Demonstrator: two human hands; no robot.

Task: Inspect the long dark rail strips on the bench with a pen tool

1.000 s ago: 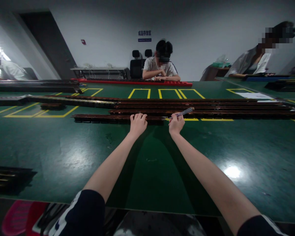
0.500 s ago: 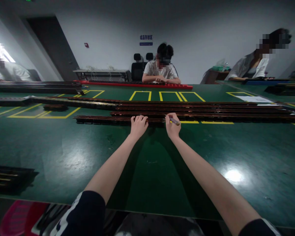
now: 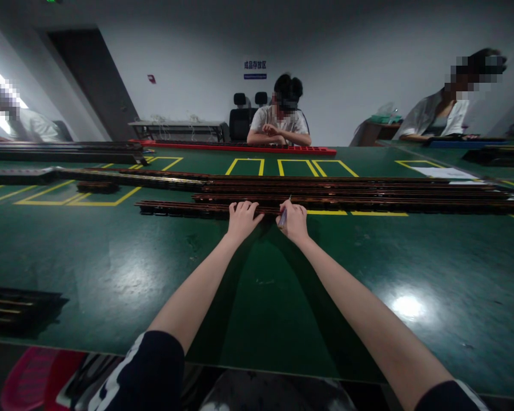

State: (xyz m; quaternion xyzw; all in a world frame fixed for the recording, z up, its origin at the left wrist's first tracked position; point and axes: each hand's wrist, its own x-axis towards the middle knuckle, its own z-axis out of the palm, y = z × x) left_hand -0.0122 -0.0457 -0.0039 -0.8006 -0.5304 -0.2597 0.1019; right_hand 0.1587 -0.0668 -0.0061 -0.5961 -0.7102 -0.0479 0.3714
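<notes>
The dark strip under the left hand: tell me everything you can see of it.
The dark strip is long, narrow and almost black, with thin reddish-brown lines along its length; its material is unclear. It lies crosswise on the green table, in front of the longer strips. The left hand rests on it; the right hand, holding a pen-like tool, is at its right end, contact unclear.

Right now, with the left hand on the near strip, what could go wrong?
The tool in the right hand is close to the strips behind, so a slip might scratch one. No clamp shows on the near strip; if the left hand presses unevenly, it could slide on the table.
</notes>
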